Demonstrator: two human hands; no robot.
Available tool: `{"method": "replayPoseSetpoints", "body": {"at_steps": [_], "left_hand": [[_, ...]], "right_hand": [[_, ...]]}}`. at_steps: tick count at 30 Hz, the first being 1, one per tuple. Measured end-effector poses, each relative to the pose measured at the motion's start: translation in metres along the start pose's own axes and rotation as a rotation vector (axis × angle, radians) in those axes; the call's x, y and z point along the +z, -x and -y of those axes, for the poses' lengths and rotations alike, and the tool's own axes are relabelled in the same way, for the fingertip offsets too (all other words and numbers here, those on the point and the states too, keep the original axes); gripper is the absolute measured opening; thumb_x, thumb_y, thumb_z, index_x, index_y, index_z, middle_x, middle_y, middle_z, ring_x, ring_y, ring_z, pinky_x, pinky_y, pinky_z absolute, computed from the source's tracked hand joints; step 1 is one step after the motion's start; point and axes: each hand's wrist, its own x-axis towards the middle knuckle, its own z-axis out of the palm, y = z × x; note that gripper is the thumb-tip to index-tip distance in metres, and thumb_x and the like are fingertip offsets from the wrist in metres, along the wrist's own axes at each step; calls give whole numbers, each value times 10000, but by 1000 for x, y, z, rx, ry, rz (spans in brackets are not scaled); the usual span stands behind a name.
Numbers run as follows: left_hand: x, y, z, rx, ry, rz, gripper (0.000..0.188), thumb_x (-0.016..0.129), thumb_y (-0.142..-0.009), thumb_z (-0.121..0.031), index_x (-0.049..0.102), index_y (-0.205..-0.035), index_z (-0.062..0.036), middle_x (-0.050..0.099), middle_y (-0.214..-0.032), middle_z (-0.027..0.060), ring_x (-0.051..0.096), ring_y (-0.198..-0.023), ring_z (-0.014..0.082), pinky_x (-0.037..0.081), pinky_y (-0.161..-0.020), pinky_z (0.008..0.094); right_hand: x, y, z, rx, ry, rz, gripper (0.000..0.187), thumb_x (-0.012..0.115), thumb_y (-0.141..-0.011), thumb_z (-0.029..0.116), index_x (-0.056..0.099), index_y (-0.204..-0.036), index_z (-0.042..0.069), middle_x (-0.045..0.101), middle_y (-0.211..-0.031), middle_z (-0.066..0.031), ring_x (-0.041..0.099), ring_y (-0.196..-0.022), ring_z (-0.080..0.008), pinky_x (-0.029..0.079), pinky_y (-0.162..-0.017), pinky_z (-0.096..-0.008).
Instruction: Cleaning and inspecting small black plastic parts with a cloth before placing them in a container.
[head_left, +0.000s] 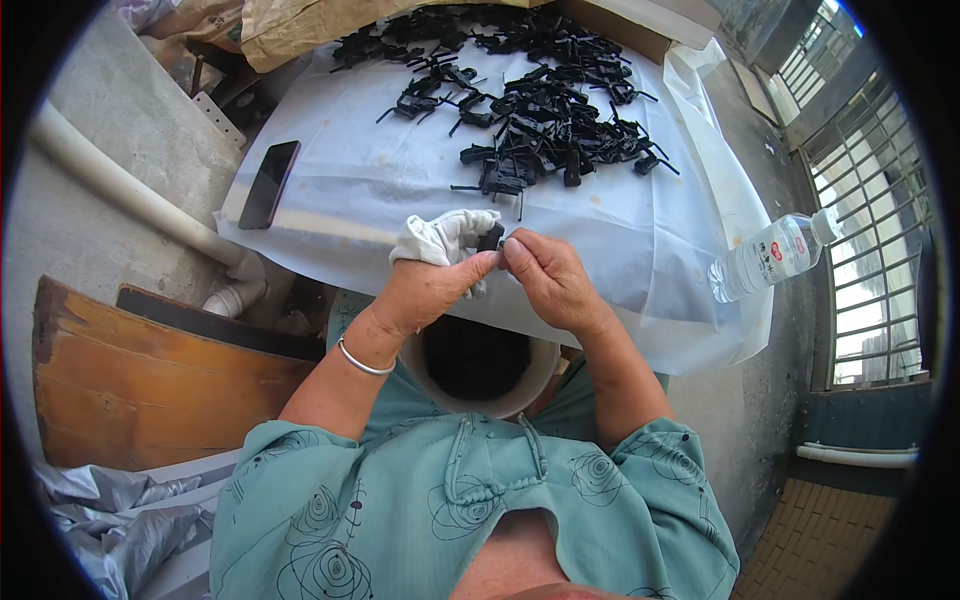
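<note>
Left hand [425, 290], fingers partly wrapped in a white cloth or glove [445, 235], thumb and forefinger pinched together on a small black plastic part [490, 238]. Silver bracelet [362, 362] on that wrist. Right hand [548, 280] meets it from the other side, fingertips closed against the same part; whether it grips the piece or only presses on it is hard to tell at this size.

Part held up between both hands, over the near edge of the table, just above a round pale bucket [535, 375] that sits in the lap. Bucket interior dark; contents cannot be made out.

Step in hand, as a judgement: one piece from the heap is being fitted, trimmed or checked between the fingertips. Fine pinch work, both hands close together. Next move likely calls for a steady hold by the left while the right does the small adjusting, then a release somewhere close by; the bucket below is the nearest receiver, but that is a guess.

Outward: white sheet [600, 230] covers the table. Large heap of black plastic parts [540, 110] spread across its far half, many with thin prongs, a few strays nearer the hands. Dark phone [270, 184] lying flat at the sheet's left edge. Clear water bottle [775, 255] on its side at the right edge. White pipe [120, 180] runs along the left. Wooden board [140, 380] low left. Barred window [870, 210] far right.
</note>
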Motion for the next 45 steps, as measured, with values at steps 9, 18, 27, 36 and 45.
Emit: {"method": "replayPoseSetpoints", "body": {"at_steps": [9, 18, 27, 36, 45], "left_hand": [[4, 1, -4, 9, -266, -25, 306, 621, -815, -28, 541, -1108, 8, 608, -958, 45, 567, -797, 74, 471, -623, 193], [5, 1, 11, 395, -693, -149, 299, 602, -768, -67, 556, -1049, 26, 604, -896, 142, 584, -794, 194, 475, -738, 286], [-1, -3, -13, 51, 5, -48, 295, 448, -898, -54, 416, -1188, -10, 550, -894, 36, 479, -717, 73, 440, -635, 214], [1, 0, 0, 200, -328, 127, 316, 402, -872, -61, 439, -1181, -5, 520, -891, 3, 421, -706, 32, 387, -623, 176], [7, -2, -2, 135, -264, 20, 246, 425, -832, -51, 472, -1068, -2, 518, -918, 88, 490, -831, 169, 427, -771, 288]], "right_hand": [[6, -1, -17, 108, -96, 34, 261, 467, -929, 197, 531, -773, -2, 467, -604, -49, 411, -581, -122, 387, -546, -289], [21, -2, -12, 122, -176, -65, 287, 459, -947, 174, 473, -700, 30, 419, -630, 58, 358, -581, -49, 338, -515, -220], [-1, -2, -14, -154, 110, -65, 110, 635, -799, 65, 629, -894, 9, 541, -629, -48, 470, -549, -100, 403, -519, -248], [5, -3, -6, -133, 27, -122, 92, 643, -810, 76, 600, -789, -3, 522, -631, -32, 446, -555, -83, 375, -511, -223], [2, -5, 0, -52, 112, -9, 219, 509, -906, 150, 530, -756, -7, 445, -593, -39, 399, -571, -111, 375, -530, -275]]}}
